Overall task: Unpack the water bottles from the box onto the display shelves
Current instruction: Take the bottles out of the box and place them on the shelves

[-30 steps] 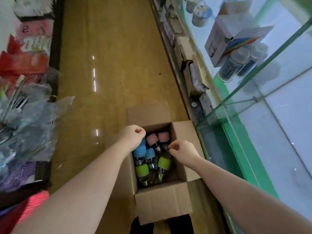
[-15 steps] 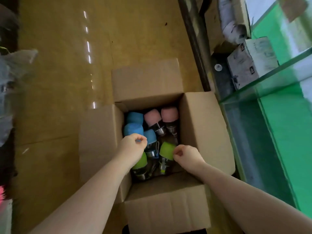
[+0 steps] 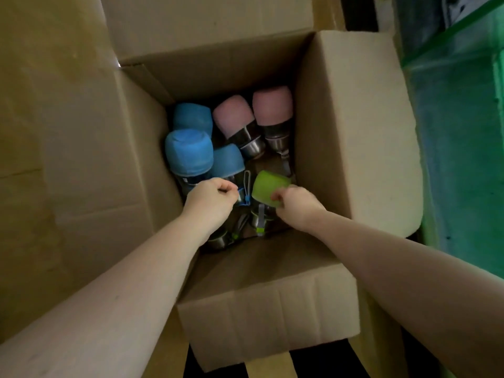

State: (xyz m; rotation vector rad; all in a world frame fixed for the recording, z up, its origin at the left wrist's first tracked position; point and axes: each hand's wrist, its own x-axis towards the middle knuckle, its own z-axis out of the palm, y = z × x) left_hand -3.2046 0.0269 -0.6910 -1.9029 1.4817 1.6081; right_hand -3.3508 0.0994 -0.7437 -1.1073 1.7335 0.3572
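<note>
A single head-worn wide-angle camera looks steeply down, close, into the open cardboard box (image 3: 351, 132). The forearms enter from 7 and 5 o'clock. The green glass shelving (image 3: 461, 148) occupies the edge at 3 o'clock. No second view exists.

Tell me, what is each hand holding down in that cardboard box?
The right hand grips the green-sleeved steel bottle by its sleeve edge. The left hand seems to pinch a blue strap; unclear.

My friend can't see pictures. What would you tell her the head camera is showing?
Two bare arms reach down into an open cardboard box of water bottles. The left hand pinches a blue strap, and the right hand grips a green bottle. Three blue bottles and two pink bottles lie behind.
</note>
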